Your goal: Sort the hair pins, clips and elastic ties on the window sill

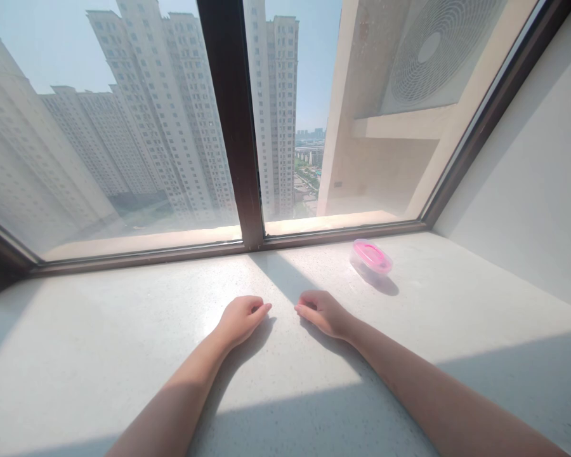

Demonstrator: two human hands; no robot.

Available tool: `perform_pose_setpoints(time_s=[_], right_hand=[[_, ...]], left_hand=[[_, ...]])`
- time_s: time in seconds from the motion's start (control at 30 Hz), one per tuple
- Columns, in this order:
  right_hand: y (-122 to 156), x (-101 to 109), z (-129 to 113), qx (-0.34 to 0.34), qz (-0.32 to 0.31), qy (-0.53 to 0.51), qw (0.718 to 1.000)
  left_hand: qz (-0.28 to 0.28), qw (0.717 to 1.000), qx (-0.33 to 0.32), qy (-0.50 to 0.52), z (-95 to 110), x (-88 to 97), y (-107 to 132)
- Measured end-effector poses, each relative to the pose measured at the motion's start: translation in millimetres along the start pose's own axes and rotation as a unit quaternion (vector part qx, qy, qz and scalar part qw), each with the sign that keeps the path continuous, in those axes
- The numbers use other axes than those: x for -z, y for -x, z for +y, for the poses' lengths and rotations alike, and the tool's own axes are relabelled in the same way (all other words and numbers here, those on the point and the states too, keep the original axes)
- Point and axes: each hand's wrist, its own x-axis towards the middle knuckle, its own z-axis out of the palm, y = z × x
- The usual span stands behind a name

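My left hand (pixel 242 318) rests on the pale speckled windowsill (pixel 137 343), its fingers curled into a loose fist with nothing in it. Facing it across a small gap, my right hand (pixel 324 312) also lies on the sill, closed and holding nothing. A clear plastic food container (pixel 371 257) with a pink lid stands beyond my right hand, a little to its right and near the window. Neither hand touches the container.
A dark brown window frame (pixel 252 231) runs along the far edge of the sill, with a thick upright bar in the middle. At the right rises a white side wall (pixel 528 190). Outside the glass are tall buildings (pixel 171 114) and a fan unit (pixel 431 47).
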Motion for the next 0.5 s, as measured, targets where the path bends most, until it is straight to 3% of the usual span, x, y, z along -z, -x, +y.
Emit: perform_pose_setpoints(time_s=[0.33,0.43,0.47,0.5], right_hand=[[-1.8,3.7,1.3,0.028,0.041,0.008,0.999],[-4.2,20.3,4.3,0.036,0.131,0.022,0.990],[-4.4,28.7,6.5,0.040,0.190,0.037,0.980],[-3.9,38.1,9.7,0.061,0.290,0.080,0.952]], left_hand=[[-0.004,1.000,0.002,0.000,-2.1,-0.5,-0.8],[-0.006,1.000,0.001,0.001,-2.5,-0.4,-0.9],[-0.007,1.000,0.000,0.002,-2.8,-0.3,-1.0],[-0.008,1.000,-0.001,0.003,-3.0,-0.2,-1.1]])
